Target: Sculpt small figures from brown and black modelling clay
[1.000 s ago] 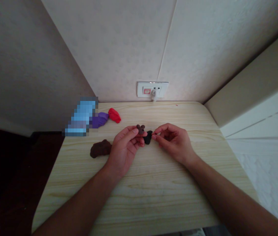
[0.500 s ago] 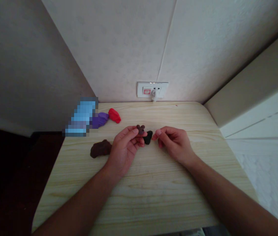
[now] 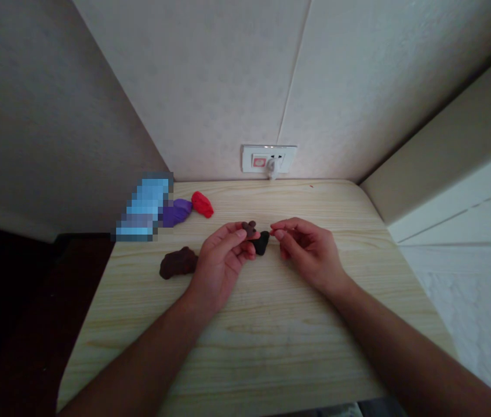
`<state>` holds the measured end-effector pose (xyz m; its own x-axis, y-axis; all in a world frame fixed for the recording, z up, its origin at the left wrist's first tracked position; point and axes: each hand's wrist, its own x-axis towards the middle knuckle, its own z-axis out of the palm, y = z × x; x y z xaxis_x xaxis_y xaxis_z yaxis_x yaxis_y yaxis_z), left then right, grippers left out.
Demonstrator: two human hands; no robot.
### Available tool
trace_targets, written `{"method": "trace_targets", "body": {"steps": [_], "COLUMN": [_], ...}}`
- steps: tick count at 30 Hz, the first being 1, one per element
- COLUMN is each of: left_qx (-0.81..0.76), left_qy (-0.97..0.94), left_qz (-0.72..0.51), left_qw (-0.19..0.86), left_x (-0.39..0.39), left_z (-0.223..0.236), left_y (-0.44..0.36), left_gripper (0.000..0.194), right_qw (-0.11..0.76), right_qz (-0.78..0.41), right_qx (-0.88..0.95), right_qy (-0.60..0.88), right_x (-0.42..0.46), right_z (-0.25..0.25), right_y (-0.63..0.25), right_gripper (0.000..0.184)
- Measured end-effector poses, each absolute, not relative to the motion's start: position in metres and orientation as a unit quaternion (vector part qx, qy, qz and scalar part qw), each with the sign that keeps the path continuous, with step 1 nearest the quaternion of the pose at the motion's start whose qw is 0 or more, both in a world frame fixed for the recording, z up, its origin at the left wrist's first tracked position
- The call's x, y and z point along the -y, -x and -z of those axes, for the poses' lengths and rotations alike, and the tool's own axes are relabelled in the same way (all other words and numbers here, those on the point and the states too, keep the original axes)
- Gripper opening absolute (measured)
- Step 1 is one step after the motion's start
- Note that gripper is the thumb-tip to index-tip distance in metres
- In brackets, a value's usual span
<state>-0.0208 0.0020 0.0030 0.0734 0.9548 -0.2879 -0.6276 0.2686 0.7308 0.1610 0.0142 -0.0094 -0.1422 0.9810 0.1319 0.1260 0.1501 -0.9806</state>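
My left hand (image 3: 221, 260) pinches a small brown clay figure (image 3: 248, 228) with two little round knobs on top, held just above the wooden table (image 3: 245, 341). A black lump of clay (image 3: 261, 242) lies on the table right beside my left fingertips. My right hand (image 3: 308, 248) is to the right of the black lump, its thumb and forefinger pressed together in a pinch near it; what they hold, if anything, is too small to make out.
A larger brown clay lump (image 3: 178, 262) lies left of my left hand. Purple clay (image 3: 176, 211) and red clay (image 3: 202, 204) lie at the back left beside a blurred blue object (image 3: 144, 209). A wall socket (image 3: 268, 158) sits above the table's far edge.
My right hand has shifted its pinch slightly up and left, closer to the black lump and the brown figure. My left hand has stayed almost still.
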Motion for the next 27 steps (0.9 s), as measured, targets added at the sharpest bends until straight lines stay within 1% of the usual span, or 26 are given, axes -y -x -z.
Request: {"method": "trace_targets", "body": {"steps": [3,6,9,20,24,27], "left_qx": [-0.379,-0.371,-0.356,-0.336,-0.333,-0.337], "left_qy": [-0.213,-0.209,-0.210,-0.215,-0.239,-0.246], "left_qz": [-0.562,-0.561,-0.560,-0.557,-0.543,-0.537], "left_qw": [0.704,0.710,0.718,0.729,0.733,0.733], "left_x": [-0.0017,-0.0014,-0.0012,-0.0014,0.0001,0.0006], "left_z": [-0.0040,-0.0034,-0.0024,-0.0031,-0.0054,-0.0064], "left_y": [0.0205,0.0210,0.0219,0.0213,0.0218,0.0218], "left_gripper": [0.021,0.019,0.018,0.016,0.023,0.025], "right_qw": [0.465,0.440,0.425,0.461,0.467,0.477], "right_qz": [-0.457,-0.442,-0.432,-0.461,-0.450,-0.426], "right_qx": [0.601,0.626,0.642,0.601,0.601,0.603], "right_qy": [0.463,0.469,0.470,0.463,0.467,0.476], "right_x": [-0.0132,-0.0124,-0.0117,-0.0132,-0.0128,-0.0114], "right_z": [0.0044,0.0009,0.0005,0.0088,0.0098,0.0061], "right_y": [-0.1618,-0.1629,-0.1635,-0.1599,-0.1590,-0.1589], "right_gripper": [0.028,0.038,0.042,0.023,0.023,0.021]}}
